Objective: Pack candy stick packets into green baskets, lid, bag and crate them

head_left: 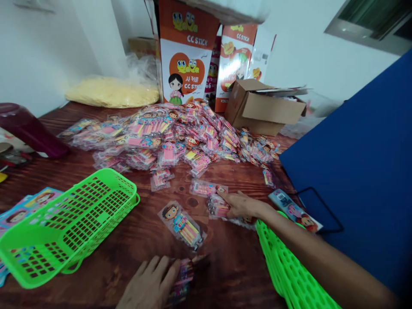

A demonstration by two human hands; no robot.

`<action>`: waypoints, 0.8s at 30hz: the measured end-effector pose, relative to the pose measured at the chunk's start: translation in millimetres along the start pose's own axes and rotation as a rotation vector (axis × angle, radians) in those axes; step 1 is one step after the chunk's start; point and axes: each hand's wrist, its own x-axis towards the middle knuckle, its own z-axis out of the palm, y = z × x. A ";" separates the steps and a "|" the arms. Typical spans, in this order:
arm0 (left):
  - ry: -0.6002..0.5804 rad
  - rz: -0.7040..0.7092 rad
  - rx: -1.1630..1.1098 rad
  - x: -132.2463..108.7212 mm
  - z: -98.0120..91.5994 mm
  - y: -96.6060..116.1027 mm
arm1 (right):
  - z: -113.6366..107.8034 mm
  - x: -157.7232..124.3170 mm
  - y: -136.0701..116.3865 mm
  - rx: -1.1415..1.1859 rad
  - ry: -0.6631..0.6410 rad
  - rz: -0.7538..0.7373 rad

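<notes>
A big heap of small pink candy packets (180,137) covers the middle of a dark wooden table (225,266). My right hand (240,205) reaches forward and lies flat with fingers stretched on a small stack of packets (219,206). At the near edge, my left hand (151,285) rests with fingers apart on another few packets (183,277). One packet with a cartoon girl (182,224) lies loose between the two hands.
A tilted bright green plastic basket (71,223) stands at left over printed cards (28,206). A second green basket (289,266) sits under my right forearm. Orange CC Stick boxes (186,56), a cardboard box (264,107), a dark red jug (28,128) and a blue board (360,171) ring the table.
</notes>
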 end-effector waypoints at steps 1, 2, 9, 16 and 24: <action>0.012 -0.002 -0.013 -1.5 -1.4 1.5 | 4.1 -10.4 0.9 0.029 -0.002 -0.008; 0.024 0.003 -0.028 -2.7 -2.9 2.8 | 4.5 -17.8 1.6 0.063 0.005 -0.014; 0.066 0.009 -0.030 -3.4 -4.7 4.8 | -35.7 23.0 -28.0 0.128 0.068 -0.081; 0.162 0.064 0.030 -8.9 -12.0 7.6 | -20.8 51.4 -51.2 -0.309 0.210 -0.029; 0.244 0.165 0.090 -19.0 -19.4 10.3 | -14.7 4.4 -75.9 -0.154 0.360 0.014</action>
